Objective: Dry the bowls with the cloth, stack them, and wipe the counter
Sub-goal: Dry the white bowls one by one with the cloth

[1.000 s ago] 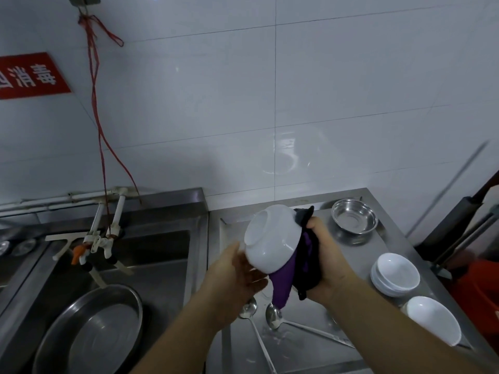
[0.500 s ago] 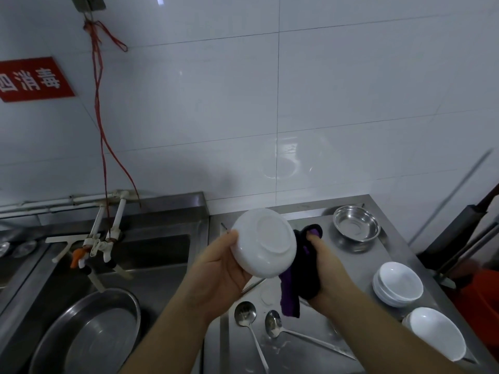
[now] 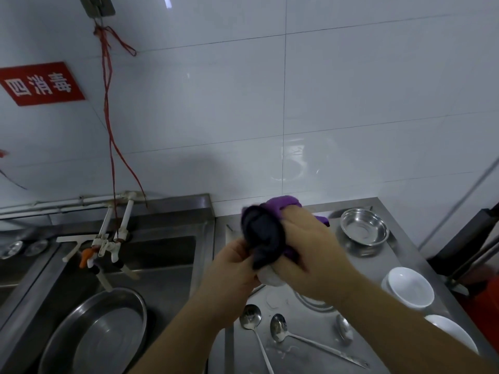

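Observation:
A white bowl point(image 3: 270, 278) is held above the steel counter point(image 3: 405, 255), almost wholly covered by a dark and purple cloth point(image 3: 266, 230). My left hand point(image 3: 233, 268) grips the bowl from the left side. My right hand point(image 3: 310, 255) presses the cloth over the bowl, fingers curled round it. Only a small white patch of the bowl shows below the cloth. A stack of white bowls point(image 3: 409, 287) sits on the counter at the right, and a single white bowl point(image 3: 451, 334) lies nearer the front edge.
A small steel bowl point(image 3: 364, 229) stands at the counter's back right. Three spoons point(image 3: 280, 327) lie on the wet counter below my hands. A sink point(image 3: 162, 255) with taps point(image 3: 108, 238) and a large steel basin point(image 3: 94, 333) is at the left.
The cloth has come up over the bowl's outside, hiding most of it. My right hand moved from behind the bowl to on top of it.

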Demonstrator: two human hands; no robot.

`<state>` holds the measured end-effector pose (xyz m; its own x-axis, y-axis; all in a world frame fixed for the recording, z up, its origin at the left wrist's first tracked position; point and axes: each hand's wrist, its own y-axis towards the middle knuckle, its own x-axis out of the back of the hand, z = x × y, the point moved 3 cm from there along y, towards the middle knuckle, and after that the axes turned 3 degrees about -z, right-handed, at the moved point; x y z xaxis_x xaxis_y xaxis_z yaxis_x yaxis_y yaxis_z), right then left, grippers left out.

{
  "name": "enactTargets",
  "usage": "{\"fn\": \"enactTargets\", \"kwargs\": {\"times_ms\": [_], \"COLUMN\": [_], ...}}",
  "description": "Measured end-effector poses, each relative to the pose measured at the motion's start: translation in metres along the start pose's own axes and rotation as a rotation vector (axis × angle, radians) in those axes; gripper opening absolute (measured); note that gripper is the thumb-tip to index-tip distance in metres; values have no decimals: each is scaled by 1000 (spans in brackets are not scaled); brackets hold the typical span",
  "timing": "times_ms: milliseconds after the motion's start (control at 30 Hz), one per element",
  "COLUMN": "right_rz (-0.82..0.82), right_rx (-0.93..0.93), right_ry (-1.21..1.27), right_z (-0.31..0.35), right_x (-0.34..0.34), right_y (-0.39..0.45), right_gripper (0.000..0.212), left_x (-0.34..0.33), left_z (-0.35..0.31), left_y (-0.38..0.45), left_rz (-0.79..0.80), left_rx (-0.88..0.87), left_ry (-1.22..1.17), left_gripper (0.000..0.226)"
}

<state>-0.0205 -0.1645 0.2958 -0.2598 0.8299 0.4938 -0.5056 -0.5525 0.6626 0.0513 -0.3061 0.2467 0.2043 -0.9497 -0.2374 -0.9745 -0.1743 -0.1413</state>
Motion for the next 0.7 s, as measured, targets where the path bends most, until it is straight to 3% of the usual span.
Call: {"fn": "enactTargets", "kwargs": {"times_ms": [67, 133, 267, 367, 433, 533, 700], "right_rz": [51, 30, -115, -225, -216, -228, -368], "right_rx": [139, 86, -317, -763, -984, -1136, -1286], "right_ry": [-76, -39, 143, 552, 648, 775, 1052], "right_z": [-5, -12, -33, -44, -48, -54, -56], "right_x": [-6, -8, -3, -4, -7, -13, -31], "right_y": [-4, -5, -1, 2, 0, -7, -28], "right_gripper": [23, 21, 7, 29, 43, 56, 53], "left_x": [5, 5, 1, 1, -1, -4, -8], "left_z": [0, 0, -3, -8, -9, -7, -2], "left_y": [-2, -5, -10, -11, -12, -13, -11], "left_rz": [-1, 69, 121, 111, 103, 93, 51], "left_rx": [-11, -7, -56, -102, -127, -158, -182], "left_ry": [22, -20, 19, 41, 44, 42, 37], "left_gripper": [22, 28, 35, 40, 42, 43, 50]}}
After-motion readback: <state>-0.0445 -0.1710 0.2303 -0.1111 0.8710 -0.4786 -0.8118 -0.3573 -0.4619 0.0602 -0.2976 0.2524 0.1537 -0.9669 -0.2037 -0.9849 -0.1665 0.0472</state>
